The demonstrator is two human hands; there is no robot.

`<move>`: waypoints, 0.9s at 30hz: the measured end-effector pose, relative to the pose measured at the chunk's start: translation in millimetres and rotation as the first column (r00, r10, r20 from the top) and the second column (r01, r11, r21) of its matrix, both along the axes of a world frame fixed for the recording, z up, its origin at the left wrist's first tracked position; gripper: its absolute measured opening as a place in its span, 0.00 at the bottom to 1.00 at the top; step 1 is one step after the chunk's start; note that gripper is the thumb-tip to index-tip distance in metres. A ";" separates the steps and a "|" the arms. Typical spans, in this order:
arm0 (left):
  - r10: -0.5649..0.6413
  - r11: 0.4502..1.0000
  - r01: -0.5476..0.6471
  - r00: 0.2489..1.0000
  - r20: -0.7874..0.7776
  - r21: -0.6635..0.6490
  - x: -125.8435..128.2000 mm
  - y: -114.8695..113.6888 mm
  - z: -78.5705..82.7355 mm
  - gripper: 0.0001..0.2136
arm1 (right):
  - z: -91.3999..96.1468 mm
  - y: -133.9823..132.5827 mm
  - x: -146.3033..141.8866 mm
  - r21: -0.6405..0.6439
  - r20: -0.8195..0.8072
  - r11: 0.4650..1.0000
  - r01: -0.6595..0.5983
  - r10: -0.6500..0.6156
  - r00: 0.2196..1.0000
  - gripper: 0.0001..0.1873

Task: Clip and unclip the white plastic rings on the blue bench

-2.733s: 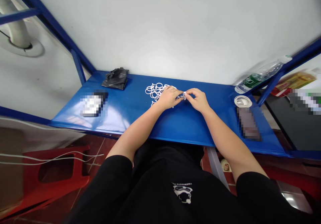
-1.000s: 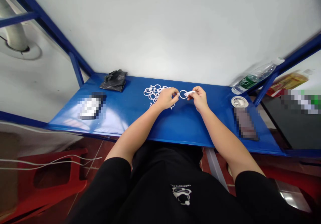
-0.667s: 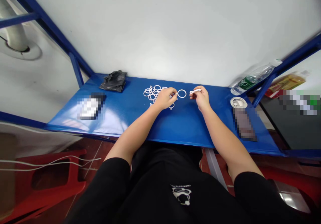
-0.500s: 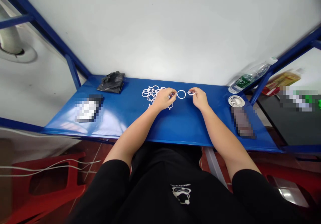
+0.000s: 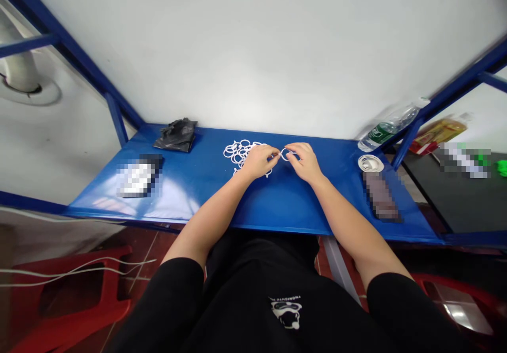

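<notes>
Fitting 1 white ring, I judge; left hand and right hand grips closed on it; next calls for fine fingertip alignment.

Glossy blue metal table, white plastic rings.
</notes>
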State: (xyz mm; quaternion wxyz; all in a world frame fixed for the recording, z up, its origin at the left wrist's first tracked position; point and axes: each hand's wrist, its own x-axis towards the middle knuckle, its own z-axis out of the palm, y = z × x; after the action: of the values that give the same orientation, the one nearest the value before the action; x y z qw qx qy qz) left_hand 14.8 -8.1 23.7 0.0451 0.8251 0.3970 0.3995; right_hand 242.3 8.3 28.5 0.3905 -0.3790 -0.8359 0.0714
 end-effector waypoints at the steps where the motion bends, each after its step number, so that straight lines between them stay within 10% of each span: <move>1: 0.000 1.000 0.000 1.000 -0.023 0.004 0.0 0.1 -0.3 0.06 | -0.2 -2.2 -4.1 0.020 -0.004 0.999 -0.036 0.036 0.999 0.16; 19: -0.014 1.000 0.010 0.991 -0.136 -0.025 -1.5 0.1 3.5 0.11 | -1.3 -6.9 -16.2 -0.002 -0.054 0.998 -0.069 0.069 0.996 0.10; 27: 0.344 0.931 -0.348 0.938 -0.049 -0.113 -28.9 8.0 6.9 0.05 | -8.8 18.7 19.2 -0.112 0.010 0.971 0.212 -0.212 0.977 0.17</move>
State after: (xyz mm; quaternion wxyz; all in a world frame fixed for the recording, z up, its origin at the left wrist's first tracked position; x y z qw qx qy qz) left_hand -14.1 -0.1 30.6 0.0180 0.7437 0.5601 0.3646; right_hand 261.4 27.0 19.7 0.3747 -0.4874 -0.7850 0.0764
